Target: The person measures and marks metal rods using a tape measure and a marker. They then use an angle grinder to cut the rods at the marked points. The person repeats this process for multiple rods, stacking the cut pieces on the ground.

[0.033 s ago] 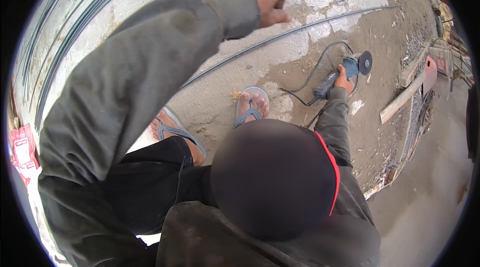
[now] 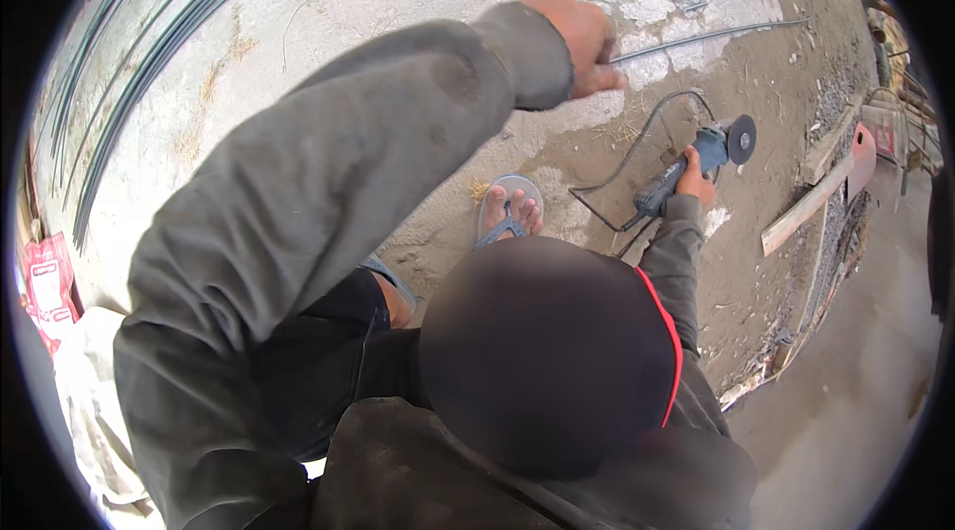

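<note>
My right hand (image 2: 696, 182) is wrapped around the body of a blue angle grinder (image 2: 663, 184) at the right. The black disc (image 2: 741, 139) at its front stands nearly upright, and a dark cord (image 2: 629, 167) loops on the ground from its rear end. Stretched across from the left, my left hand (image 2: 587, 45) is over a long thin metal rod (image 2: 711, 39). Its fingers look loosely curled but are blurred; whether they touch the rod cannot be told. My sleeve covers the rod's nearer part.
Several dark rods (image 2: 164, 63) lie at the upper left. Short rod pieces (image 2: 688, 2) rest on the concrete at the top. Toward the right are a wooden plank (image 2: 808, 204) and a reddish flat blade (image 2: 861, 160). A red-and-white bag (image 2: 50, 281) sits at the left edge. My sandalled foot (image 2: 510, 208) is below the rod.
My left hand has moved right and nearer, from above the rod to over it. The whole view has shifted slightly. My right hand still holds the grinder.
</note>
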`<action>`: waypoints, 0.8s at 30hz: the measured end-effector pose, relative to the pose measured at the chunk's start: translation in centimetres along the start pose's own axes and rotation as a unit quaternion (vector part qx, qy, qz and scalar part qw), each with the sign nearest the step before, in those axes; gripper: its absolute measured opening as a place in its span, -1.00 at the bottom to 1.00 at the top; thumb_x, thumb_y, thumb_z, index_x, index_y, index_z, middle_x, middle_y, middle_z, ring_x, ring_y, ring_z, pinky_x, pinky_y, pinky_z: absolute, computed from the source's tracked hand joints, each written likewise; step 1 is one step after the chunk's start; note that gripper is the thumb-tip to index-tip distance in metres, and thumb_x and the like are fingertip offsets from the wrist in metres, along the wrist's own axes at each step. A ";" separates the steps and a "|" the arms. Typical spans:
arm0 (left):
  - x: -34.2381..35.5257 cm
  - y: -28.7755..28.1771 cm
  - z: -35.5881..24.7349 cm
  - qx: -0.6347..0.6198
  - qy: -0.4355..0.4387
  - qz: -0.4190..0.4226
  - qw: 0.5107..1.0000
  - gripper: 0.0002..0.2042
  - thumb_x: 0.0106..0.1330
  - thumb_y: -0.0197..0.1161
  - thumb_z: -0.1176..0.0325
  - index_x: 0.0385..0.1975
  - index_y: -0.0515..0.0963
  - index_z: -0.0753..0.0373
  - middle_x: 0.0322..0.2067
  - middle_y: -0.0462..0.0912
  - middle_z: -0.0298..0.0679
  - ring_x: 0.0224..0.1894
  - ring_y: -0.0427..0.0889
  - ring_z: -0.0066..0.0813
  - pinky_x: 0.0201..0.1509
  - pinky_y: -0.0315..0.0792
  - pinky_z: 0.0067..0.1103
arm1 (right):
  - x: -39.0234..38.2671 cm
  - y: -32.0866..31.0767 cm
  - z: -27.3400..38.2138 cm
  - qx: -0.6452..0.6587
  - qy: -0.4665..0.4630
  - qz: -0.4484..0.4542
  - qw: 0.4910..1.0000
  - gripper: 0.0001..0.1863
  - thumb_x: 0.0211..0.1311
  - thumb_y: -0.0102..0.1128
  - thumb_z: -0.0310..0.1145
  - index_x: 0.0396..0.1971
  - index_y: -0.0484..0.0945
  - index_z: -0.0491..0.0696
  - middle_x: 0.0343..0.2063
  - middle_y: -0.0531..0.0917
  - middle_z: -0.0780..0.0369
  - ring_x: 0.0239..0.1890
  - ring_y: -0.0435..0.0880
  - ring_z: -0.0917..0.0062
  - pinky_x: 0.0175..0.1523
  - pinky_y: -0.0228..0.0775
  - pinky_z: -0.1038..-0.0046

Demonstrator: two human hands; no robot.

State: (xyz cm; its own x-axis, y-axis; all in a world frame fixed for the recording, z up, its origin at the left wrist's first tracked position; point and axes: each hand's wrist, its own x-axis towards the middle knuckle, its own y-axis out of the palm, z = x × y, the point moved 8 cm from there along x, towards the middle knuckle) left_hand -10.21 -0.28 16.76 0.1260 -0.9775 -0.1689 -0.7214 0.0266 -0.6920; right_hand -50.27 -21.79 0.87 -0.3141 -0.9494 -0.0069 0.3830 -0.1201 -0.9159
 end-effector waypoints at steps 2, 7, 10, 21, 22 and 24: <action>0.1 9.3 -1.5 -0.154 -0.007 0.074 0.985 -0.43 0.24 0.26 -0.21 -0.14 0.67 0.27 -0.26 0.73 -0.03 -0.14 0.71 -0.12 -0.01 0.56 -0.32 | -5.4 -3.8 3.6 0.096 -0.070 0.062 0.991 -0.19 -0.20 0.54 0.06 -0.13 0.61 -0.39 -0.16 0.70 -0.04 -0.13 0.68 0.28 0.04 0.48 0.31; -2.2 28.3 -7.3 -0.576 -0.119 0.104 0.802 -0.07 0.16 0.20 -0.43 0.24 0.36 0.37 -0.04 0.60 0.12 0.00 0.64 -0.13 0.08 0.49 -0.38 | -11.5 -10.6 4.3 0.319 -0.085 0.198 0.923 -0.40 0.04 0.52 -0.14 -0.08 0.56 -0.30 -0.21 0.68 0.09 -0.29 0.68 0.43 -0.12 0.51 0.38; -2.7 28.2 -10.3 -0.612 -0.109 0.183 0.761 0.01 0.14 0.18 -0.47 0.28 0.28 0.42 -0.01 0.58 0.15 0.02 0.63 -0.10 0.09 0.49 -0.41 | -12.6 -10.6 4.1 0.273 -0.067 0.156 0.947 -0.38 0.11 0.48 -0.11 -0.01 0.50 -0.29 -0.20 0.67 0.13 -0.33 0.66 0.44 -0.16 0.51 0.38; -2.1 21.7 -6.9 -0.696 -0.076 0.007 0.714 -0.22 0.13 0.42 -0.22 0.06 0.48 0.43 -0.28 0.64 -0.13 -0.29 0.66 -0.47 -0.21 0.56 -0.49 | -17.4 -4.5 11.7 0.505 0.002 0.437 0.744 -0.29 0.48 -0.19 0.21 0.13 0.38 -0.23 -0.08 0.62 0.05 -0.09 0.67 0.30 0.00 0.53 0.27; -2.1 21.7 -6.6 -0.691 -0.085 0.010 0.718 -0.23 0.13 0.42 -0.22 0.06 0.49 0.41 -0.30 0.63 -0.16 -0.32 0.65 -0.52 -0.25 0.56 -0.51 | -17.9 -4.4 12.5 0.504 -0.005 0.459 0.731 -0.30 0.50 -0.20 0.19 0.14 0.37 -0.23 -0.08 0.62 0.05 -0.09 0.66 0.29 0.00 0.53 0.27; -2.1 20.7 -6.4 -0.671 -0.083 0.000 0.737 -0.21 0.12 0.43 -0.24 0.06 0.50 0.43 -0.26 0.64 -0.13 -0.25 0.66 -0.48 -0.18 0.56 -0.50 | -18.1 -4.8 13.2 0.510 -0.020 0.452 0.732 -0.30 0.50 -0.21 0.19 0.14 0.37 -0.23 -0.07 0.62 0.04 -0.09 0.67 0.28 -0.01 0.54 0.27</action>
State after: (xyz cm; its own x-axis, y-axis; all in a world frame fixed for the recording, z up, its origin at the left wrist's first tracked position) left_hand -29.77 1.03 7.22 0.1263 -0.9356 -0.3298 -0.7312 -0.3125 0.6065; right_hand -34.91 -7.92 10.67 0.4851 -0.7803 -0.3947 0.8743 0.4262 0.2322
